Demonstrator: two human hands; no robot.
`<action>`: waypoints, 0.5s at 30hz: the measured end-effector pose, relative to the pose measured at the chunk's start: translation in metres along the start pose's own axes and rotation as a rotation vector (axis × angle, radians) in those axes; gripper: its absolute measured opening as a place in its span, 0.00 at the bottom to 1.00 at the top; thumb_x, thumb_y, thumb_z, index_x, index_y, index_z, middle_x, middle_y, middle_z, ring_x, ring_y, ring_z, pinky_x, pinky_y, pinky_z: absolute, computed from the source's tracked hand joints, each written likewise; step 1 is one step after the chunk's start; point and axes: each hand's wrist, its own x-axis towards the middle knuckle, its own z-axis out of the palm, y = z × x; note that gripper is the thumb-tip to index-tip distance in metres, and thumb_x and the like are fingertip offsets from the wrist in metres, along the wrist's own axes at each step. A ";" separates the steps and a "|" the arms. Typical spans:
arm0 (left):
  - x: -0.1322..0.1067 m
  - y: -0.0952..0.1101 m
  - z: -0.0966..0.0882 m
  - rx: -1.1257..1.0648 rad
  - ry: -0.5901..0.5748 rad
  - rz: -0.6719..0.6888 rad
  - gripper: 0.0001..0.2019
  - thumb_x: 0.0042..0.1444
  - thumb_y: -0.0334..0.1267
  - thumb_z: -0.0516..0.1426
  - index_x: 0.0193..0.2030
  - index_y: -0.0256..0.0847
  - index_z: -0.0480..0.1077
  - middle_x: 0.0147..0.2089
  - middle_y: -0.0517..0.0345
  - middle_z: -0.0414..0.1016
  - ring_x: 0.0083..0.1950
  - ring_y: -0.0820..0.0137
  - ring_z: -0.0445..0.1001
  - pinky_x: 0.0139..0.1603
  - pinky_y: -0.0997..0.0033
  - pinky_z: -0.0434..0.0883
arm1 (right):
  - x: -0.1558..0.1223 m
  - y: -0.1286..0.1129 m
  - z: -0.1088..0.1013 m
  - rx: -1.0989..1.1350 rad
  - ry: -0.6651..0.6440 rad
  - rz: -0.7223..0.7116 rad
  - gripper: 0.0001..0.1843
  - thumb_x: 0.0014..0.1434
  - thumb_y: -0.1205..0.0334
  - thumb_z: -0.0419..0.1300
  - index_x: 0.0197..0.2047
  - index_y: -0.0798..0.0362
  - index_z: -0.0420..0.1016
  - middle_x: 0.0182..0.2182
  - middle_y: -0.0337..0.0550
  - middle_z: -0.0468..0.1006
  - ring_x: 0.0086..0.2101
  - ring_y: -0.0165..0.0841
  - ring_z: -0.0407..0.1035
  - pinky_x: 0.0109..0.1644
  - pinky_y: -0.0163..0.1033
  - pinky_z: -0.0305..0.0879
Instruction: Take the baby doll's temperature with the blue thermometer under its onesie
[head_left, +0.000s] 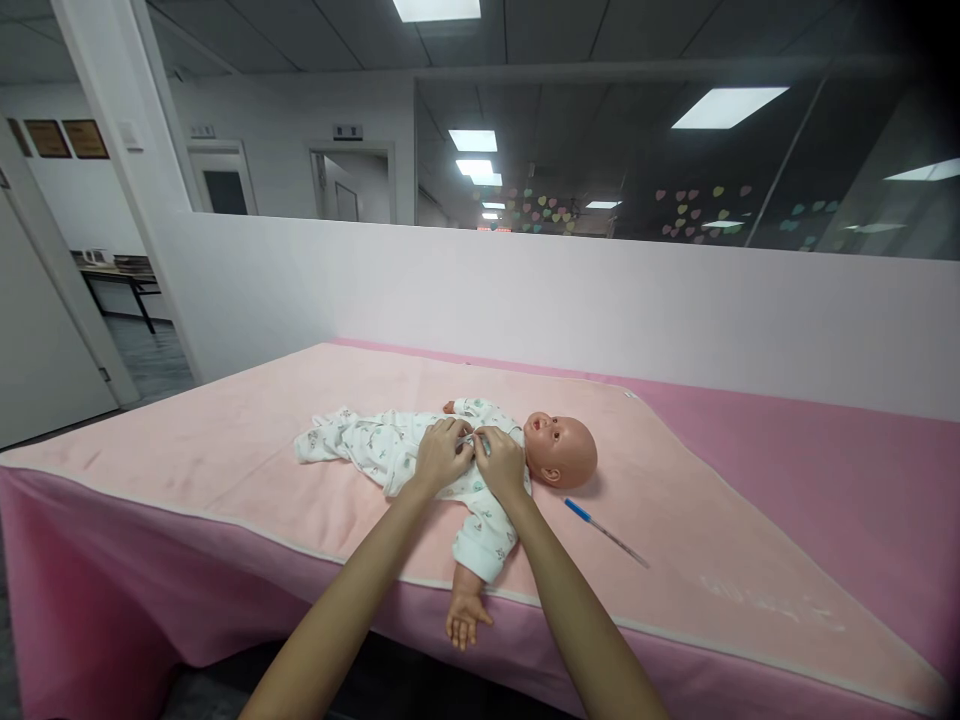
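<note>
A baby doll (561, 450) lies on its back on a pink blanket (225, 440), head to the right. It wears a white printed sleepsuit (375, 445). My left hand (441, 455) and my right hand (501, 462) both rest on the doll's chest, fingers curled and pinching the sleepsuit's front where the two sides meet. The doll's near arm (469, 600) hangs over the table's front edge. A thin stick with a blue end (604, 531) lies on the blanket just right of the doll.
The table (825, 470) is covered in darker pink cloth under the blanket. A low white partition wall (600, 300) runs behind it, with glass above. An open doorway and a desk (120, 285) are at the far left.
</note>
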 end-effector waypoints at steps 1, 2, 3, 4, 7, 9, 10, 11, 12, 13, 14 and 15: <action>0.000 0.000 0.000 0.009 -0.001 0.001 0.09 0.48 0.33 0.47 0.35 0.41 0.65 0.35 0.57 0.66 0.38 0.70 0.63 0.40 0.70 0.58 | 0.000 0.000 0.000 0.003 0.000 -0.003 0.11 0.57 0.62 0.47 0.34 0.51 0.69 0.30 0.39 0.74 0.32 0.29 0.66 0.34 0.31 0.54; 0.000 -0.001 0.000 0.020 -0.004 0.004 0.08 0.49 0.34 0.47 0.34 0.40 0.65 0.35 0.57 0.66 0.38 0.70 0.63 0.40 0.70 0.57 | 0.000 0.000 0.000 0.006 -0.001 -0.005 0.11 0.57 0.62 0.47 0.34 0.51 0.70 0.30 0.39 0.74 0.32 0.29 0.66 0.34 0.31 0.54; 0.000 -0.001 0.001 0.029 -0.008 0.005 0.08 0.49 0.34 0.47 0.33 0.40 0.66 0.36 0.56 0.66 0.39 0.70 0.63 0.40 0.70 0.57 | 0.000 0.000 0.000 0.007 -0.001 -0.008 0.11 0.57 0.62 0.47 0.34 0.52 0.70 0.30 0.40 0.74 0.32 0.29 0.66 0.35 0.32 0.54; 0.000 -0.001 0.001 0.037 -0.012 0.005 0.08 0.50 0.35 0.47 0.33 0.40 0.66 0.36 0.56 0.66 0.39 0.70 0.63 0.40 0.70 0.57 | 0.000 0.000 0.000 0.009 0.000 -0.009 0.10 0.57 0.63 0.47 0.34 0.52 0.70 0.30 0.40 0.74 0.33 0.30 0.66 0.35 0.32 0.55; 0.001 -0.003 0.003 0.049 -0.024 -0.002 0.09 0.51 0.36 0.46 0.32 0.41 0.67 0.35 0.57 0.65 0.39 0.70 0.62 0.39 0.70 0.57 | 0.000 0.001 0.001 0.008 0.002 -0.004 0.10 0.56 0.63 0.48 0.34 0.52 0.69 0.30 0.40 0.74 0.33 0.30 0.66 0.36 0.32 0.55; 0.001 -0.003 0.004 0.062 -0.026 -0.008 0.09 0.52 0.36 0.46 0.32 0.41 0.67 0.36 0.57 0.66 0.39 0.70 0.62 0.39 0.69 0.56 | 0.000 0.001 0.002 0.008 -0.001 -0.003 0.09 0.56 0.63 0.48 0.33 0.52 0.69 0.30 0.39 0.74 0.33 0.30 0.66 0.36 0.32 0.55; 0.002 -0.004 0.005 0.072 -0.026 -0.008 0.09 0.52 0.36 0.46 0.32 0.41 0.66 0.36 0.57 0.66 0.39 0.69 0.62 0.39 0.69 0.56 | 0.000 0.001 0.002 0.009 -0.001 -0.003 0.09 0.56 0.63 0.48 0.33 0.52 0.69 0.30 0.39 0.74 0.33 0.30 0.66 0.36 0.32 0.55; 0.002 -0.004 0.005 0.082 -0.028 -0.007 0.09 0.52 0.36 0.46 0.31 0.41 0.66 0.36 0.57 0.66 0.39 0.69 0.62 0.39 0.69 0.56 | 0.000 0.001 0.002 0.010 -0.002 -0.005 0.09 0.56 0.63 0.48 0.33 0.52 0.69 0.30 0.39 0.74 0.33 0.30 0.66 0.37 0.32 0.55; 0.002 -0.004 0.006 0.092 -0.031 -0.005 0.09 0.52 0.36 0.45 0.31 0.41 0.66 0.36 0.57 0.65 0.39 0.69 0.62 0.39 0.69 0.55 | 0.000 0.001 0.002 0.009 -0.001 -0.006 0.09 0.56 0.63 0.48 0.33 0.52 0.69 0.30 0.39 0.74 0.33 0.30 0.66 0.37 0.32 0.55; 0.003 -0.004 0.006 0.102 -0.036 -0.002 0.10 0.53 0.36 0.45 0.31 0.40 0.66 0.36 0.56 0.65 0.39 0.70 0.62 0.39 0.69 0.55 | 0.000 0.001 0.002 0.008 -0.001 -0.006 0.09 0.56 0.63 0.48 0.33 0.52 0.70 0.30 0.39 0.74 0.33 0.30 0.67 0.37 0.32 0.55; 0.003 -0.004 0.006 0.110 -0.042 -0.001 0.10 0.53 0.35 0.44 0.31 0.40 0.66 0.36 0.56 0.65 0.38 0.70 0.62 0.39 0.69 0.55 | 0.000 0.001 0.002 0.006 -0.002 -0.005 0.09 0.56 0.63 0.48 0.33 0.51 0.70 0.30 0.39 0.74 0.33 0.30 0.67 0.36 0.32 0.55; 0.003 -0.004 0.006 0.119 -0.047 -0.003 0.10 0.53 0.35 0.44 0.31 0.40 0.66 0.36 0.56 0.65 0.38 0.70 0.62 0.38 0.69 0.55 | 0.000 0.001 0.002 0.004 -0.002 -0.003 0.10 0.56 0.63 0.48 0.33 0.51 0.70 0.29 0.40 0.74 0.33 0.30 0.67 0.36 0.31 0.55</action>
